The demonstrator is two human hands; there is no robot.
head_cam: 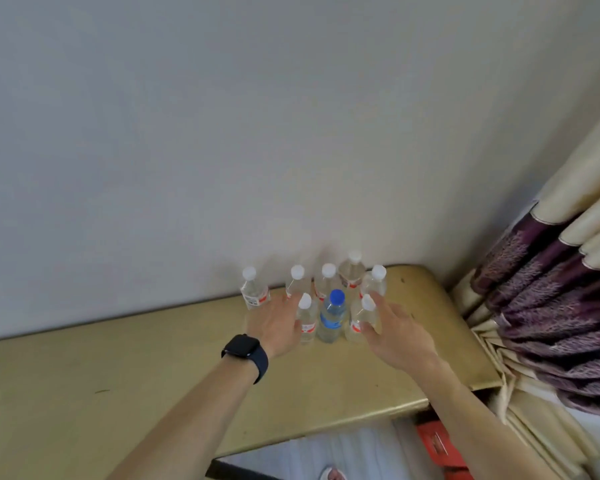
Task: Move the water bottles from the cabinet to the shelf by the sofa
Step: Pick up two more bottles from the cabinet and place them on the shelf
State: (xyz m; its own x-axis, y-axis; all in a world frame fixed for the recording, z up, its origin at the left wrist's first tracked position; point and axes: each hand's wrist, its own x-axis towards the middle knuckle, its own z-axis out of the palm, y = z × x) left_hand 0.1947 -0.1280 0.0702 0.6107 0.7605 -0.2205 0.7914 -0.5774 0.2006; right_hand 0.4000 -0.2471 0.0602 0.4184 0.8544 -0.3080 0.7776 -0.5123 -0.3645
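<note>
Eight water bottles [326,299] stand upright on the tan cabinet top [118,375] against the wall [222,133], caps up, long axes vertical; one has a blue cap [337,296]. Our left hand [278,323] and right hand [395,336] flank the front row, fingers spread apart and touching the outer bottles, gripping none. A curtain [551,289] hangs right.

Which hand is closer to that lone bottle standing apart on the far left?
Left. The left hand reaches just beside the far-left bottle, while the right hand is farther off, at the cluster's right side.
</note>
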